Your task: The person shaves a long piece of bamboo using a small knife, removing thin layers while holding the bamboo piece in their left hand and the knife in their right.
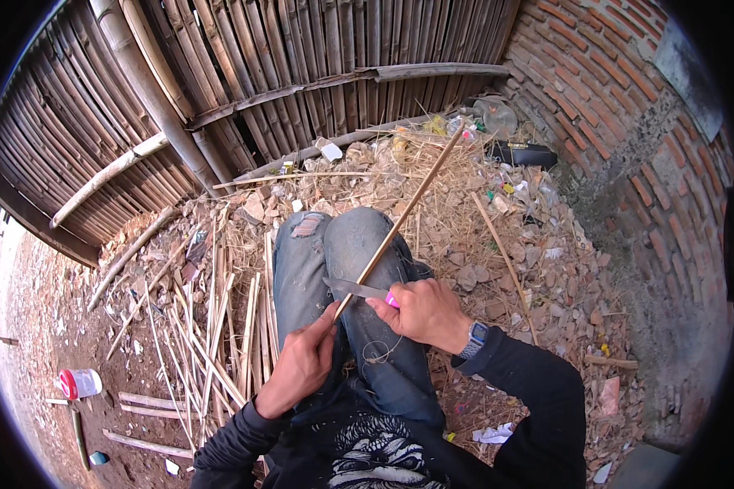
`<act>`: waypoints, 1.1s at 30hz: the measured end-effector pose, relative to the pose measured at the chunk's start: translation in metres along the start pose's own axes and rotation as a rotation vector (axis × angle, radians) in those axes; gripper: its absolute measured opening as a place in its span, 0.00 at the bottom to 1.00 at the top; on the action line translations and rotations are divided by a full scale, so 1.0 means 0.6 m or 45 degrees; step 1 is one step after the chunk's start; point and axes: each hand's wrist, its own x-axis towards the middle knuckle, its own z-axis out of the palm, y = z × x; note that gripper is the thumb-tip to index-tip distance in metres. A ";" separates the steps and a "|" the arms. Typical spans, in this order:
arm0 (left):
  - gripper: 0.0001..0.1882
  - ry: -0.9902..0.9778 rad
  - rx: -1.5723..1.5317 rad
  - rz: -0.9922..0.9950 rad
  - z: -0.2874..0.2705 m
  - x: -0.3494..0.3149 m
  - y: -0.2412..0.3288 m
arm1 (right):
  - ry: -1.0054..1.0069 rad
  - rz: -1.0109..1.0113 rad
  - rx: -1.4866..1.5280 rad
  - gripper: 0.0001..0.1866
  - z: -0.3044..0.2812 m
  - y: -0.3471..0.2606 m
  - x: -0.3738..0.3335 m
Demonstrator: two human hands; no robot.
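A long, thin bamboo strip [408,213] slants up and to the right across my knees. Its near end is pinched in the fingers of my left hand [302,359]. My right hand [426,314] is closed round the pink handle of a knife [359,287]. The blade lies across the strip a little beyond my left fingertips, its tip pointing left. Most of the handle is hidden inside my right fist. Below the right hand, a thin curled shaving or fibre [378,352] rests against my jeans.
Many split bamboo strips [212,350] lie on the ground to my left, near a clear cup with a red lid [80,383]. Rubble and straw [465,244] spread ahead. A bamboo wall [302,73] stands in front, a brick wall [603,98] on the right.
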 end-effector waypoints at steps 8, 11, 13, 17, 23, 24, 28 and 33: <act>0.22 0.091 0.005 0.080 0.011 -0.008 -0.013 | -0.026 -0.047 0.056 0.32 0.005 0.009 0.006; 0.22 0.045 0.070 0.063 -0.013 -0.027 -0.009 | 0.174 0.153 -0.033 0.31 -0.009 0.059 0.056; 0.22 0.033 0.052 0.113 -0.016 -0.042 -0.016 | 0.155 0.294 -0.030 0.31 -0.061 0.134 0.082; 0.21 0.021 0.056 0.015 -0.026 -0.054 -0.020 | 0.098 0.078 0.037 0.32 -0.019 0.068 0.052; 0.21 -0.033 0.108 -0.057 -0.054 -0.104 -0.048 | 0.201 0.280 -0.018 0.33 -0.068 0.158 0.090; 0.22 -0.036 0.135 -0.022 -0.053 -0.104 -0.050 | 0.220 0.332 -0.057 0.33 -0.076 0.180 0.093; 0.23 0.016 0.205 0.043 -0.044 -0.113 -0.068 | 0.090 0.017 -0.075 0.34 -0.028 0.082 0.058; 0.23 0.029 0.233 0.079 -0.064 -0.151 -0.107 | 0.423 0.482 -0.204 0.36 -0.135 0.316 0.095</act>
